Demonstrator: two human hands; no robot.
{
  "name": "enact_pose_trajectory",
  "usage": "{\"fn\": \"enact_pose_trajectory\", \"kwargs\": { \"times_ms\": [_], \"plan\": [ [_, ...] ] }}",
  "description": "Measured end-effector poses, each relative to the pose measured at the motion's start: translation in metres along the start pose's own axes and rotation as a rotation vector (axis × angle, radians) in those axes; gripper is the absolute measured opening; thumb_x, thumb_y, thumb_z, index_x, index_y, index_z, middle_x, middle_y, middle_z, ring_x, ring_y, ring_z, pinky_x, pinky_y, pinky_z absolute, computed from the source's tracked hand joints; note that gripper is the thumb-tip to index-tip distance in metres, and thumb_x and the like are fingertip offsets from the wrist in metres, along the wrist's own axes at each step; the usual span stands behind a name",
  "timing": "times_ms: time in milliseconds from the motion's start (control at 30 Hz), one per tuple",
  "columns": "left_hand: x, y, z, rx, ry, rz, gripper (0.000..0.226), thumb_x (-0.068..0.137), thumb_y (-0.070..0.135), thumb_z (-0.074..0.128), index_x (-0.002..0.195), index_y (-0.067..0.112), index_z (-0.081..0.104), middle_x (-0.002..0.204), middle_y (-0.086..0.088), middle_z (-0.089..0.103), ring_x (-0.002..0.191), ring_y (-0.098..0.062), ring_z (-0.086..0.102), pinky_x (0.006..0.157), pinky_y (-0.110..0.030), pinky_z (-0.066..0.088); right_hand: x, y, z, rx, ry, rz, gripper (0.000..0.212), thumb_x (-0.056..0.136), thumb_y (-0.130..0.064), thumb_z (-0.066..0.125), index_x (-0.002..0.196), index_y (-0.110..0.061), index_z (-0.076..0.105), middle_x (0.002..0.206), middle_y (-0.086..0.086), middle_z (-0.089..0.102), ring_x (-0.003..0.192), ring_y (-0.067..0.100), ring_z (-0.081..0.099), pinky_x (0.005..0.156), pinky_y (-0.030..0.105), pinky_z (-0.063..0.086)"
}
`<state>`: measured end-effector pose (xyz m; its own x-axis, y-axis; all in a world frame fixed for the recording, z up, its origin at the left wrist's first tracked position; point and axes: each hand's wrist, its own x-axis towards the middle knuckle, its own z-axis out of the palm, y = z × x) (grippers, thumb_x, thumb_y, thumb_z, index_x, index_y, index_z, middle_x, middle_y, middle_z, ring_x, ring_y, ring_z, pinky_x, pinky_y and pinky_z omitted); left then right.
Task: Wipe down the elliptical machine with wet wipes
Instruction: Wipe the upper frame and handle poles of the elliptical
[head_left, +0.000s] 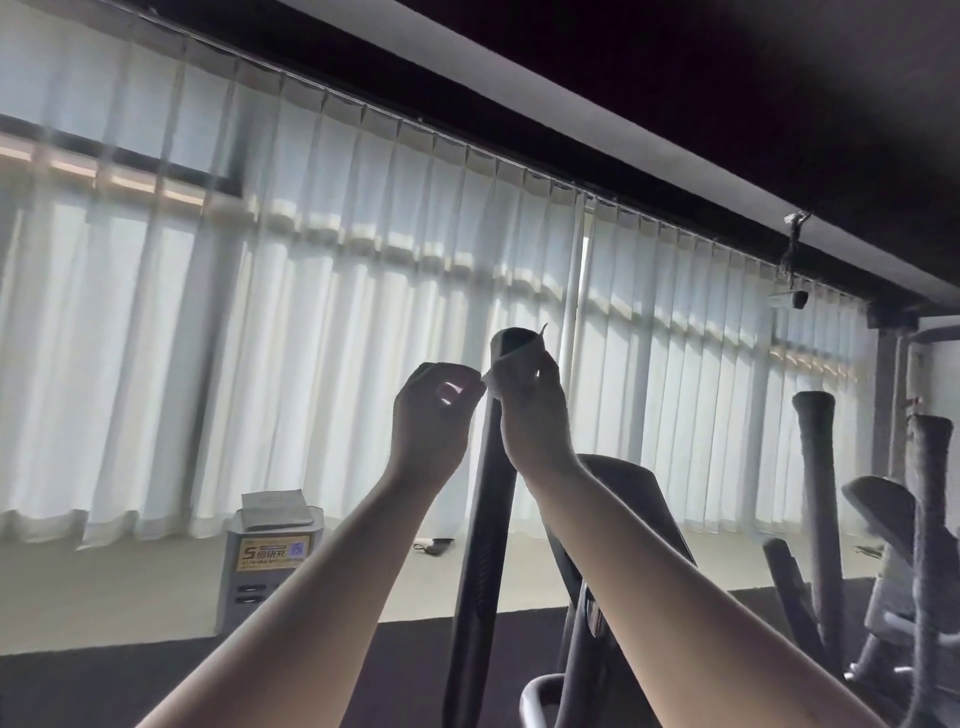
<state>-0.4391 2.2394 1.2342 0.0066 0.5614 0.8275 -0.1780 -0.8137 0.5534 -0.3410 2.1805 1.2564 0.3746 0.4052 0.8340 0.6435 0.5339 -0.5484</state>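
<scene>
A thin pale wet wipe (514, 359) is wrapped round the top of the dark upright elliptical handle bar (485, 519) and pinched by the left hand (431, 415) and right hand (530, 415). Wiping is judged barely begun, with the bar's length below left to do.

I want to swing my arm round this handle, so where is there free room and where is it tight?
Free: left of the handle, the open stretch over the pale floor up to the grey box. Tight: right of it, the console stands close behind, then two wrapped handles. Your left hand and right hand hold the wipe.
</scene>
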Motion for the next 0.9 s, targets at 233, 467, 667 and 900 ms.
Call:
{"fn": "enact_pose_trajectory", "kwargs": {
  "times_ms": [233,467,667,900],
  "plan": [
    [-0.005,-0.008,-0.011,-0.010,0.013,-0.035,0.012,0.092,0.022,0.068,0.084,0.029,0.073,0.096,0.014,0.070,0.081,-0.001,0.065,0.068,-0.013,0.046,-0.002,0.009,0.004,-0.169,-0.038,0.042,0.024,0.095,-0.030,0.055,0.075,-0.018,0.049,0.055,-0.009,0.039,0.049,0.009,0.037,0.049,0.021,0.034],
    [-0.003,-0.004,-0.018,-0.022,-0.017,-0.042,0.012,0.093,0.021,0.066,0.087,0.028,0.073,0.091,0.014,0.071,0.075,0.001,0.064,0.064,-0.018,0.043,0.000,0.000,-0.006,-0.162,0.024,-0.041,0.069,0.106,-0.020,0.044,0.164,-0.030,0.008,0.082,0.000,0.060,0.071,0.010,0.057,0.063,0.017,0.045],
    [-0.002,0.000,-0.014,-0.064,-0.036,-0.034,0.014,0.092,0.021,0.065,0.084,0.030,0.072,0.090,0.013,0.071,0.081,-0.006,0.067,0.068,-0.022,0.045,-0.009,0.006,0.003,-0.074,0.135,-0.095,0.042,0.108,-0.013,0.029,0.136,-0.014,0.060,0.060,-0.017,0.050,0.056,0.003,0.044,0.071,0.022,0.040],
    [-0.010,-0.003,-0.017,-0.053,-0.045,-0.061,0.012,0.092,0.023,0.066,0.084,0.029,0.073,0.086,0.014,0.071,0.077,-0.003,0.065,0.066,-0.020,0.042,-0.060,0.027,-0.010,-0.278,0.116,-0.127,0.036,0.108,-0.007,0.044,0.141,-0.009,0.060,0.093,-0.013,0.068,0.081,0.004,0.066,0.077,0.001,0.042]
  ]
}}
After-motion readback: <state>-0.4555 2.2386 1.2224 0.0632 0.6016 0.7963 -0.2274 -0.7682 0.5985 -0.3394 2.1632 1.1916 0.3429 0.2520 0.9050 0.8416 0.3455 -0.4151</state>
